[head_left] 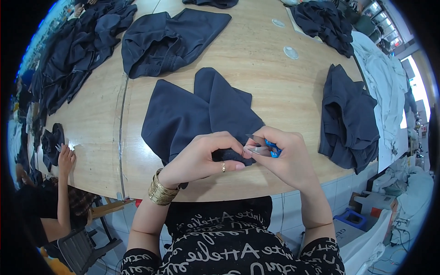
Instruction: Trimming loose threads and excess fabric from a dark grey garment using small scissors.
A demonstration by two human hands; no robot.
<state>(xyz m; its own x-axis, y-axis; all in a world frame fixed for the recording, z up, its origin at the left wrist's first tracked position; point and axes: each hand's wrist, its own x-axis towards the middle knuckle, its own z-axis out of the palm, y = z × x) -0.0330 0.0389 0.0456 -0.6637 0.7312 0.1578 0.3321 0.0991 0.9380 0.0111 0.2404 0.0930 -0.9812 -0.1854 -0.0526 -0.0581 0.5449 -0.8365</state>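
Note:
A dark navy garment (183,112) lies spread on the table in front of me. Its near edge is bunched up between my hands. My left hand (199,153), a gold ring and gold bangles on it, is closed on that edge with thumb and fingers. In my right hand (291,153) are small thread snips (273,148) with blue handles, their metal blades pointing left. The right fingertips meet the left ones at the cloth edge. Whether a thread is pinched between them is too small to tell.
More navy garments lie around: one (169,43) beyond mine, a folded pile (348,119) at right, heaps at far left (75,57) and far right (323,23). Another person's hand (67,158) works at the left. Boxes and a blue-handled container (350,219) stand below right.

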